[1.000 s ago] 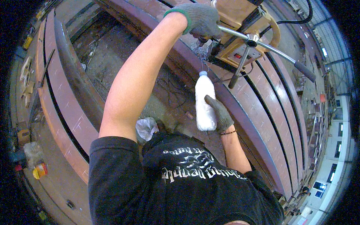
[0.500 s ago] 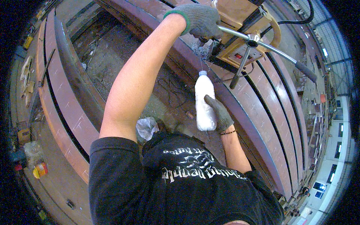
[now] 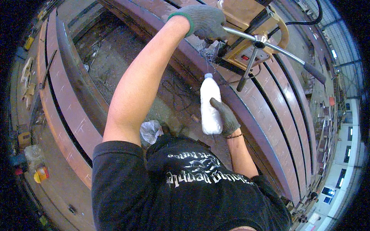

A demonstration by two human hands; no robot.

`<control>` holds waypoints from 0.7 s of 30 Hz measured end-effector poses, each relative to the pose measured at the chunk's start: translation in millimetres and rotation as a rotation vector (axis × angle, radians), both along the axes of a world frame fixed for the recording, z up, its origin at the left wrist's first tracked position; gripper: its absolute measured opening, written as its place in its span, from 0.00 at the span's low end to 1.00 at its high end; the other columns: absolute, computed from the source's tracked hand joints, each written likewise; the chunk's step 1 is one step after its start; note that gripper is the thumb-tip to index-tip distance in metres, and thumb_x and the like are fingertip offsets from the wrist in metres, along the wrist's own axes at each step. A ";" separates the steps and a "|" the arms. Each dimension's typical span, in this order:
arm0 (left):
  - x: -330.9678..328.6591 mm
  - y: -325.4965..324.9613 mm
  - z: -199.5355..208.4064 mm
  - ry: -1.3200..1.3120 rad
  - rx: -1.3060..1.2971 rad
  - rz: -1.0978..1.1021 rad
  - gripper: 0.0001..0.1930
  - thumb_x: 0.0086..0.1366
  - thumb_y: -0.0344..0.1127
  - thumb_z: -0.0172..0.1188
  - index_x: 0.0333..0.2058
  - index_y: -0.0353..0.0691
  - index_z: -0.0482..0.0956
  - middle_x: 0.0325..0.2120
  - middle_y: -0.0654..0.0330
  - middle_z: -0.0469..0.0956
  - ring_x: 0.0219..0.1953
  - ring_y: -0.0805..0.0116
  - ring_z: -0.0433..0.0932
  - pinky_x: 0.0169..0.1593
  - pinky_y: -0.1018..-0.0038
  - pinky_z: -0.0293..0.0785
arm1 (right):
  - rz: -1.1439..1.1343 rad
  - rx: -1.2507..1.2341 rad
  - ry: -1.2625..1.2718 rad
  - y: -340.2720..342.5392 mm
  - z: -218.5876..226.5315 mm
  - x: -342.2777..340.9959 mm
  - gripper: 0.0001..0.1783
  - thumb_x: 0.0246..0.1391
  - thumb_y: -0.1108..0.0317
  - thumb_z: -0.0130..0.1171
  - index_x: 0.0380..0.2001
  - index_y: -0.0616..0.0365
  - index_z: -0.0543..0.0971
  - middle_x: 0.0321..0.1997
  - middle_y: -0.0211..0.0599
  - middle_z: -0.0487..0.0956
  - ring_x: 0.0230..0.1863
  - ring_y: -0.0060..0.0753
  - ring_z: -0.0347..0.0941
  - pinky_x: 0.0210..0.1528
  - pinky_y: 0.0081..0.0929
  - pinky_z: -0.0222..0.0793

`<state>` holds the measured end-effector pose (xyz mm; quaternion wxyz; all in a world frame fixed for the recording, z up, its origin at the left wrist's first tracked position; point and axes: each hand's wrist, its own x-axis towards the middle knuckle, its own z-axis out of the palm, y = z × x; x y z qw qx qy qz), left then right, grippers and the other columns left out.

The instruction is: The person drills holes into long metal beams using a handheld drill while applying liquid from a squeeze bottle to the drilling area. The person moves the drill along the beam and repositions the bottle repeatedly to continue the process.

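Note:
My left hand (image 3: pixel 206 23), in a grey knit glove with a green cuff, is closed round the end of a metal spoke of the feed handle (image 3: pixel 259 43). That handle is on a tan drilling machine (image 3: pixel 241 54) standing on a brown steel beam (image 3: pixel 256 104). Curled metal shavings (image 3: pixel 208 54) cluster below my left hand, beside the machine; the cutting tip is hidden. In my gloved right hand (image 3: pixel 227 119) is a white plastic squeeze bottle (image 3: pixel 211 104), held tilted with its blue cap upward. A thin line rises from the cap toward the shavings.
Another long curved beam (image 3: pixel 71 111) runs along the left. A crumpled clear plastic bag (image 3: pixel 151 131) lies on the floor by my body. A black cable (image 3: pixel 308 21) loops off the machine. A yellow and red container (image 3: pixel 41 175) stands at the lower left.
My left hand has shifted very slightly, and the shavings beneath it look rearranged. My right hand and the bottle stay practically in place.

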<state>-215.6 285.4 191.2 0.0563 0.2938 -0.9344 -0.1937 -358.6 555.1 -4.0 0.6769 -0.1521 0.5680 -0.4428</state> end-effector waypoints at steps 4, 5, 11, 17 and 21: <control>-1.1 -0.5 -0.6 -0.021 -0.050 -0.021 0.20 0.67 0.51 0.58 0.31 0.40 0.87 0.14 0.61 0.77 0.16 0.68 0.76 0.21 0.68 0.71 | -0.005 -0.009 -0.028 0.7 -1.8 -0.7 0.25 0.61 0.53 0.66 0.54 0.59 0.78 0.44 0.33 0.83 0.40 0.29 0.81 0.44 0.29 0.79; -1.6 -2.6 -2.6 -0.026 -0.070 -0.020 0.20 0.67 0.51 0.58 0.31 0.40 0.87 0.14 0.61 0.77 0.16 0.68 0.76 0.21 0.68 0.70 | -0.004 -0.008 -0.033 0.5 -2.5 -0.8 0.25 0.61 0.53 0.66 0.54 0.59 0.78 0.44 0.33 0.83 0.40 0.29 0.81 0.44 0.29 0.79; 1.9 2.0 2.6 -0.007 0.025 -0.012 0.23 0.59 0.56 0.57 0.24 0.42 0.88 0.18 0.58 0.83 0.19 0.65 0.80 0.25 0.65 0.74 | -0.010 -0.034 -0.032 0.2 4.2 2.2 0.24 0.62 0.53 0.65 0.53 0.59 0.78 0.43 0.33 0.83 0.39 0.29 0.81 0.43 0.29 0.79; 3.2 2.9 3.0 -0.001 0.033 -0.005 0.23 0.59 0.57 0.58 0.24 0.42 0.87 0.16 0.59 0.81 0.18 0.66 0.78 0.23 0.65 0.72 | -0.007 -0.006 -0.030 1.0 2.8 0.4 0.25 0.62 0.52 0.65 0.53 0.59 0.78 0.43 0.33 0.83 0.39 0.29 0.81 0.42 0.29 0.80; 2.3 0.3 -0.2 0.003 0.039 -0.003 0.23 0.59 0.57 0.59 0.23 0.42 0.86 0.15 0.61 0.79 0.17 0.66 0.77 0.22 0.66 0.70 | -0.003 -0.024 -0.023 2.2 1.8 2.0 0.26 0.61 0.51 0.66 0.53 0.59 0.79 0.43 0.32 0.83 0.39 0.29 0.81 0.42 0.30 0.79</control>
